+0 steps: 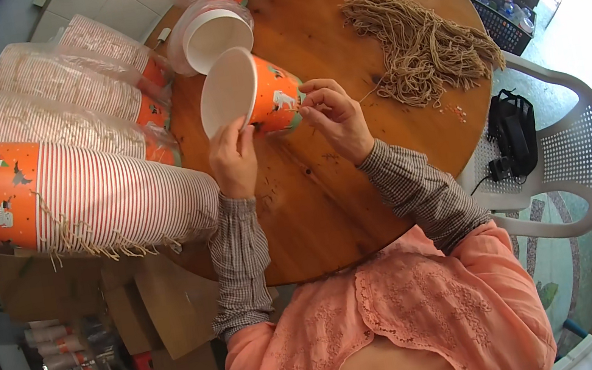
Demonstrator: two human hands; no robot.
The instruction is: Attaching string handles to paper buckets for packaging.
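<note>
Cup [277, 96], orange paper with a green band and animal prints, is between the two hands, tipped on its side above the table [316, 216]. White mouth faces the left-hand side, base points to the right-hand side.

Left hand [235, 160]: mostly closed, pinching the cup at the lower part of its rim, thumb on the outer wall. Right hand [337, 119]: fingers curled, thumb and index tips close together right at the cup's base. Can't tell if that pinch is on the base itself or on the thin strand [368, 94] running from this hand toward the twine pile [432, 42].

Twine pile is tan, loose and tangled, on the tabletop beyond the right hand and off to its right. Small pale bits [456, 113] lie on the wood, right of the right hand.

Left of the left hand: long nested cup stack [120, 184], lying on its side, short twine ends [90, 242] hanging off its near side. More stacks in clear plastic [58, 129] lie behind it. Just beyond the held cup: another bagged stack [217, 40], white mouth showing.

Well right of the right hand: grey plastic chair [579, 135] with a black bag [513, 126] on the seat. Cardboard [176, 302] below and left of the left hand, under table level.
</note>
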